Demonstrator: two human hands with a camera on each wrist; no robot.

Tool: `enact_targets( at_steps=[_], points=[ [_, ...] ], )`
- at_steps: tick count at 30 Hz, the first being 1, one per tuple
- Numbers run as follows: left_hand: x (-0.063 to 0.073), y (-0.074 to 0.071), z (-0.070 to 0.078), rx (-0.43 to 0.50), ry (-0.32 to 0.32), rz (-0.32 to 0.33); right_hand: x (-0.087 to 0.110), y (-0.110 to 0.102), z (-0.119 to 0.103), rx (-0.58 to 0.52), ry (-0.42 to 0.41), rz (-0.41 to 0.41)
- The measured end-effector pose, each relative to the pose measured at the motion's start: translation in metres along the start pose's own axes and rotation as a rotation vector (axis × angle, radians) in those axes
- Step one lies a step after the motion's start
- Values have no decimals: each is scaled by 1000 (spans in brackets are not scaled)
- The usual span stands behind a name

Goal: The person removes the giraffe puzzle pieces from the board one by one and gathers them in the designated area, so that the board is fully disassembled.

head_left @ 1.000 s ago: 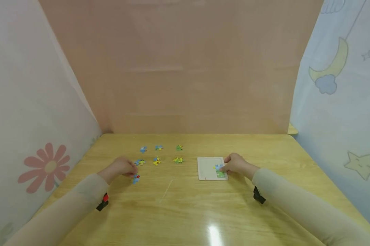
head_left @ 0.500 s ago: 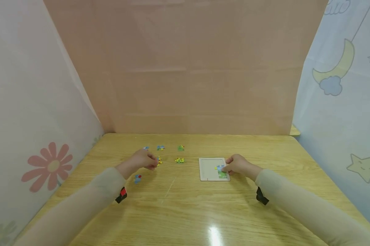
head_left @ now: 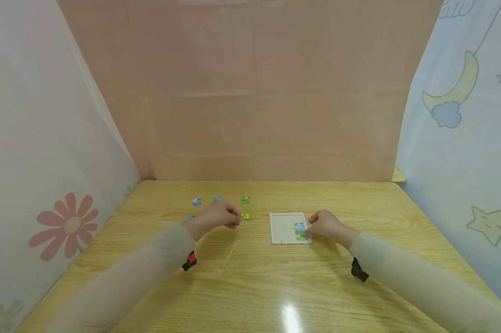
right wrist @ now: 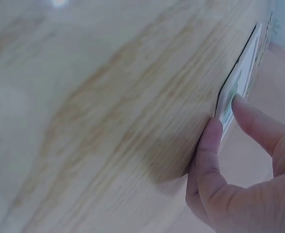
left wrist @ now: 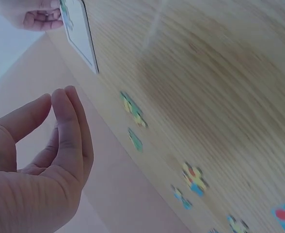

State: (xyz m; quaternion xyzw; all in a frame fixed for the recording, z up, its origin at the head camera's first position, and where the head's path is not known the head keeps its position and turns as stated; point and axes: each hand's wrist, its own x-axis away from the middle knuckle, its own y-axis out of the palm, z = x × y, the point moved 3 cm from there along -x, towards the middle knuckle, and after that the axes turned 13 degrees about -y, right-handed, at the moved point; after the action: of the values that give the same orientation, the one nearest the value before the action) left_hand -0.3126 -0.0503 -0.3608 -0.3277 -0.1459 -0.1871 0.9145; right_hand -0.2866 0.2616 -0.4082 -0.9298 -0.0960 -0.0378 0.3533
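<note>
My left hand (head_left: pixel 223 215) hovers over the table among loose jigsaw pieces, just left of a yellow-green piece (head_left: pixel 244 216). In the left wrist view its thumb and fingertips (left wrist: pixel 60 97) come close together with nothing seen between them. A white square puzzle board (head_left: pixel 281 226) lies flat to the right, with blue and green pieces (head_left: pixel 300 231) in its near right corner. My right hand (head_left: pixel 327 226) holds the board's right edge. Its thumb (right wrist: pixel 244 109) lies over the board by the green piece, the index finger against the outer edge.
Beyond the left hand lie a green piece (head_left: pixel 245 200) and blue pieces (head_left: pixel 197 202). A yellow piece (left wrist: pixel 195 178) and a blue piece with a red spot (left wrist: pixel 284 214) show in the left wrist view. A brown sheet (head_left: pixel 250 92) hangs behind the table (head_left: pixel 250 286).
My left hand has moved right, from beside the red-spotted blue piece, past the yellow piece, to the yellow-green one. The right thumb has slid slightly toward the board's near right corner.
</note>
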Motion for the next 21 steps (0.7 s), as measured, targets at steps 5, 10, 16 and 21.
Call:
enact_targets(
  at_steps=[5,10,16,21],
  points=[
    [-6,24,14,-8,33,-60,2,1,-1,-2,-1,11],
    [-11,44,26,-38,49,-109,4,3,-3,-17,-5,28],
    [-18,59,39,-38,58,-113,5,3,-4,14,-25,21],
    [-27,73,47,-126,73,-104,3,3,0,38,-19,29]
  ],
)
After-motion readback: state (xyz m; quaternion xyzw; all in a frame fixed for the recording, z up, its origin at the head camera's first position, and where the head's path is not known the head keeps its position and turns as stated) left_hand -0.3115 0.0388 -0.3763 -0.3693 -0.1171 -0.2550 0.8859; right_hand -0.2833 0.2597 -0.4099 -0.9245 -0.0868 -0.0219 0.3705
